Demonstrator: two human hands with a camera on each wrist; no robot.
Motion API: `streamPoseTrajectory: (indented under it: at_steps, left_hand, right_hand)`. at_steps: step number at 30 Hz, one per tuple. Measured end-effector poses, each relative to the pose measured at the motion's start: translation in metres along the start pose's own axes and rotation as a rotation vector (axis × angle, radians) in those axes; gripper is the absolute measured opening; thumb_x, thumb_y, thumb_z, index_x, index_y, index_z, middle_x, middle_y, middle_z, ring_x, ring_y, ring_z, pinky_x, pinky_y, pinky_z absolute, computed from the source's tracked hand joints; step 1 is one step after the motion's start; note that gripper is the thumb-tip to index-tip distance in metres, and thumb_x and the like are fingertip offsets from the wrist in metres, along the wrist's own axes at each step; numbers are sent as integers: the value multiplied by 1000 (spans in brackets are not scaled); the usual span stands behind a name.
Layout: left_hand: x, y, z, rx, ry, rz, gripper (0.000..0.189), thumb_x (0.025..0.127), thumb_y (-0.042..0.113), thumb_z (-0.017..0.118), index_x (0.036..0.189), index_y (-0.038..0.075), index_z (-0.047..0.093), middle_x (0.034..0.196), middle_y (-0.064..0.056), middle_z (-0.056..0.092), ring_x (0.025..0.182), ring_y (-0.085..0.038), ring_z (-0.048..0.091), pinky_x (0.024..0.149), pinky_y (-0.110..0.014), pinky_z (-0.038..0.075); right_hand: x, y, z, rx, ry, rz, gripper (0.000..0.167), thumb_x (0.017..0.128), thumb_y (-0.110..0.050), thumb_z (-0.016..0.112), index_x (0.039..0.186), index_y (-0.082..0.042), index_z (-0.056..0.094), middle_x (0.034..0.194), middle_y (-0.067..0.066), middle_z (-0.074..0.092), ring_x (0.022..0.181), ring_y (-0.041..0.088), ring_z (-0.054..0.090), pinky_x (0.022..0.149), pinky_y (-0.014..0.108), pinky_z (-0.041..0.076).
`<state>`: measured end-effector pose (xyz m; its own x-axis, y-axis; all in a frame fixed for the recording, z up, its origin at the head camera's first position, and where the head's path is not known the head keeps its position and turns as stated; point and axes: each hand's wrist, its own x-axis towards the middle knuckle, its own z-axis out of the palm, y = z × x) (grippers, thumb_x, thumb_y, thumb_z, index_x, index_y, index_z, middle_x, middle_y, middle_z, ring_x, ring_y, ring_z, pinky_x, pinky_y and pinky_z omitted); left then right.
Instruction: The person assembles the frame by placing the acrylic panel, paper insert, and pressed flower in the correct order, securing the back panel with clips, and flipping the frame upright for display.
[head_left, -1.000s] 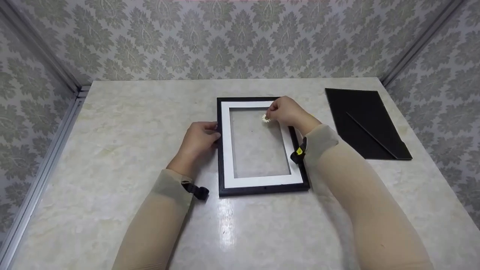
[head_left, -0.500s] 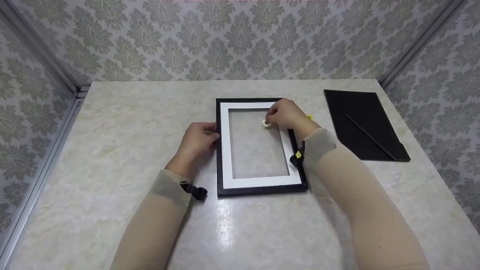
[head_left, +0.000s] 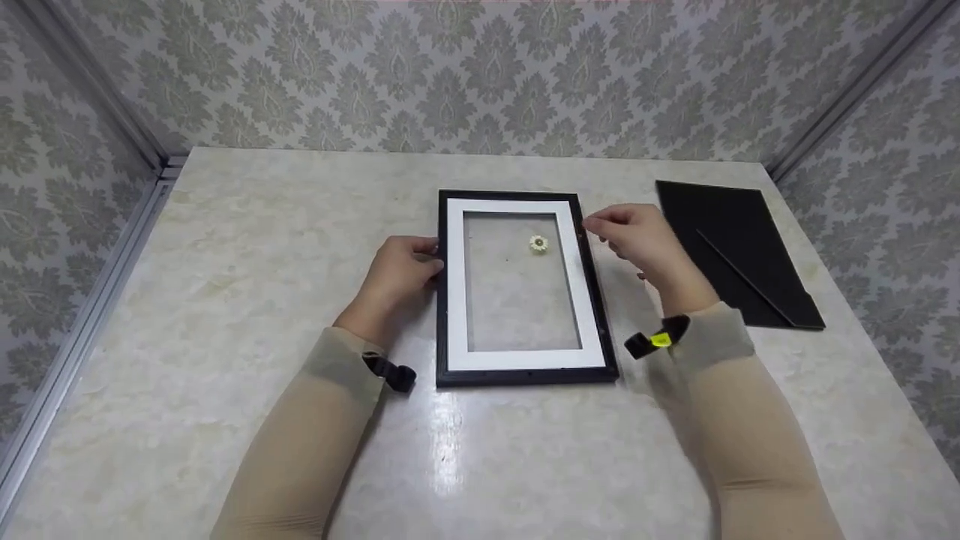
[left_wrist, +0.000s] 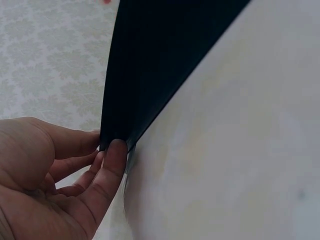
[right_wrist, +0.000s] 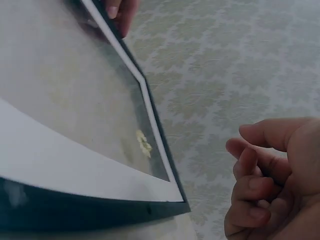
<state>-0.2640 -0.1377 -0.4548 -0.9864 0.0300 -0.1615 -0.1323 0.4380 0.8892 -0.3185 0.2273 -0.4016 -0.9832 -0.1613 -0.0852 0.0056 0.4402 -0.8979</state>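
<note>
Black frame [head_left: 528,377], one; pale flower [head_left: 538,244], one, within its opening. My left hand [head_left: 397,274] pinches the frame's side; my right hand [head_left: 651,247], loosely curled, holds nothing.

Left hand [head_left: 395,276] pinching, right hand [head_left: 646,246] loosely curled, both forearms [head_left: 304,442] stretched forward

No word, number or brand can be read; the small yellow label [head_left: 660,340] on the black right wristband [head_left: 676,328] is too tiny to make out.
</note>
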Motion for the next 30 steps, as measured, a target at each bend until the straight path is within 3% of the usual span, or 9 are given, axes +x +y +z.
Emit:
streamPoseTrajectory:
  at_steps: [2, 5, 8, 12, 17, 19, 20, 23, 30]
  left_hand:
    - [0, 0, 0, -5, -2, 3, 47, 109, 3, 67, 156, -5, 63, 141, -27, 77, 114, -30, 82, 94, -30, 68]
    - [0, 0, 0, -11, -11, -1, 47, 110, 3, 67, 156, -5, 62, 143, -27, 76, 114, -29, 81, 94, -29, 68]
    - [1, 0, -1, -10, -22, -6, 48, 110, 3, 66, 158, -5, 61, 144, -27, 75, 117, -29, 80, 96, -30, 68]
    - [1, 0, -2, 2, -26, -8, 49, 111, 3, 65, 159, -4, 60, 146, -25, 74, 117, -30, 80, 95, -32, 68]
    - [1, -1, -3, 16, -15, -15, 47, 111, 4, 66, 157, -4, 62, 145, -26, 76, 120, -33, 81, 100, -34, 68]
    - [0, -2, -3, 8, -11, -23, 47, 111, 4, 66, 156, -5, 62, 145, -26, 75, 122, -35, 81, 102, -36, 68]
    - [0, -3, -4, 4, -9, -27, 47, 111, 4, 66, 157, -5, 62, 145, -27, 75, 123, -35, 81, 102, -36, 68]
    - [0, -3, -3, -11, -8, -29, 47, 111, 4, 65, 157, -5, 62, 146, -27, 75, 125, -35, 80, 100, -34, 68]
    - [2, -1, 2, -36, -15, -15, 48, 110, 3, 64, 157, -5, 62, 145, -26, 75, 128, -34, 79, 99, -31, 68]
  right_hand:
    - [-11, 6, -14, 65, 27, -24, 26, 107, -25, 79, 115, 0, 82, 67, -12, 54, 55, 4, 40, 53, 20, 33]
    - [-23, 15, -33, 53, 69, -36, 22, 107, -24, 80, 112, -2, 82, 67, -15, 57, 55, 4, 41, 53, 19, 35]
    - [-30, 25, -53, -82, 91, -9, 29, 106, -27, 80, 115, 0, 83, 76, -20, 66, 66, 4, 50, 59, 20, 42]
    - [-32, 33, -74, -286, 54, 63, 40, 103, -32, 83, 123, 3, 84, 83, -23, 68, 76, 7, 54, 67, 25, 48]
    - [-29, 45, -76, -438, 2, 164, 44, 101, -36, 85, 126, 0, 85, 120, 16, 82, 105, 29, 70, 92, 42, 59]
    - [-28, 50, -74, -500, -9, 192, 44, 99, -36, 86, 124, -1, 86, 139, 26, 77, 122, 39, 70, 105, 52, 59]
    - [-29, 52, -73, -523, -17, 202, 44, 98, -36, 87, 124, -1, 86, 138, 26, 78, 126, 42, 70, 108, 56, 59]
    - [-31, 59, -70, -572, -38, 213, 44, 95, -37, 90, 122, -2, 87, 132, 23, 82, 124, 41, 72, 104, 55, 61]
    - [-34, 69, -65, -623, -11, 225, 37, 94, -36, 91, 117, -8, 90, 123, 16, 86, 105, 31, 73, 78, 33, 58]
